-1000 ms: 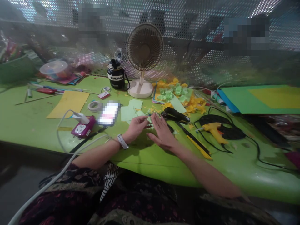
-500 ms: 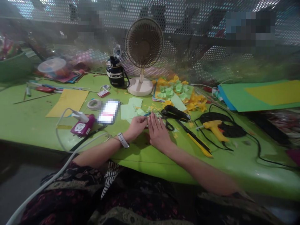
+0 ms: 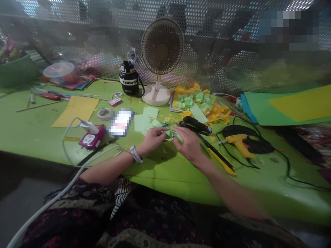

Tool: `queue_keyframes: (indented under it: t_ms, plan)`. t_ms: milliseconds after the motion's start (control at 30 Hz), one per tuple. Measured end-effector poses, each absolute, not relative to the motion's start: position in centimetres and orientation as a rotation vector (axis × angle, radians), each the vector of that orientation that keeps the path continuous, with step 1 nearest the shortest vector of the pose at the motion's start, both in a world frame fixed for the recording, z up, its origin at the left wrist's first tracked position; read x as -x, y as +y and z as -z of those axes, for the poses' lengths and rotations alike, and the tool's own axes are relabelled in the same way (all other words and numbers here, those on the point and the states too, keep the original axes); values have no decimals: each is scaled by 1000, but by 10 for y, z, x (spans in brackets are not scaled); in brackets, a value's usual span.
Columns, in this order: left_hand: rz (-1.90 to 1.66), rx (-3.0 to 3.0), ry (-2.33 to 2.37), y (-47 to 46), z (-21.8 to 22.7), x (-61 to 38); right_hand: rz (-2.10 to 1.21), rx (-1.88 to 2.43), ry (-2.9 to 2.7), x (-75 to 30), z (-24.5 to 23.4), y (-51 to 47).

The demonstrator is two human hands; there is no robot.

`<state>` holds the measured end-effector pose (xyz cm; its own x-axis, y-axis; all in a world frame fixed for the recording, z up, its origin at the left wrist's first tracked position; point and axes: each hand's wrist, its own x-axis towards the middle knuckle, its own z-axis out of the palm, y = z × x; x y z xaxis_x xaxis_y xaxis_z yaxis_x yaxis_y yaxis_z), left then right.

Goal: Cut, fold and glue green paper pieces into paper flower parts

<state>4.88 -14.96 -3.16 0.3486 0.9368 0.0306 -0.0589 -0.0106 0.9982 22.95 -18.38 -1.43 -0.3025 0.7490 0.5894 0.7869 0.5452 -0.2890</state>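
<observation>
My left hand (image 3: pixel 152 139) and my right hand (image 3: pixel 188 144) meet over the green table (image 3: pixel 38 134), just in front of me. Between their fingertips is a small piece of light green paper (image 3: pixel 173 133), and both hands pinch it. A white watch sits on my left wrist (image 3: pixel 135 154). Light green paper sheets (image 3: pixel 144 120) lie just beyond my left hand. Black scissors (image 3: pixel 196 125) lie right behind my right hand.
A yellow glue gun (image 3: pixel 239 144) with black cord and a yellow-black cutter (image 3: pixel 219 159) lie to the right. Green and yellow paper flowers (image 3: pixel 199 101), a desk fan (image 3: pixel 160 62), a black bottle (image 3: pixel 128 81), a phone (image 3: pixel 120 122), tape (image 3: pixel 103 113) and a purple power socket (image 3: pixel 91 137) surround the hands.
My right hand was flat on the table with fingers stretched; it has now curled and lifted slightly, pinching the green paper piece together with my left hand.
</observation>
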Motion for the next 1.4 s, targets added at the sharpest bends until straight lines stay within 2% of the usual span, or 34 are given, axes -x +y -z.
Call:
queue_keyframes:
  t_ms: [133, 300, 367, 800, 1000, 1167, 1400]
  plan:
    - [-974, -1512, 885, -154, 22, -45, -90, 1248, -1981, -230, 10, -183]
    - [-1098, -1450, 789, -156, 8, -42, -726, 1268, -1546, -230, 7, -181]
    - [-1130, -1393, 761, -154, 10, -43, -876, 1246, -1438, -229, 7, -181]
    - [-1120, -1288, 693, -153, 12, -43, -1013, 1257, -1320, -225, 0, -183]
    - [-984, -1446, 720, -156, 10, -43, -1183, 1232, -1218, -223, 0, -185]
    - [-1023, -1408, 757, -156, 12, -46, -1294, 1212, -1149, -216, 4, -187]
    - [-1025, -1380, 765, -157, 11, -50, -1357, 1234, -1313, -213, 10, -187]
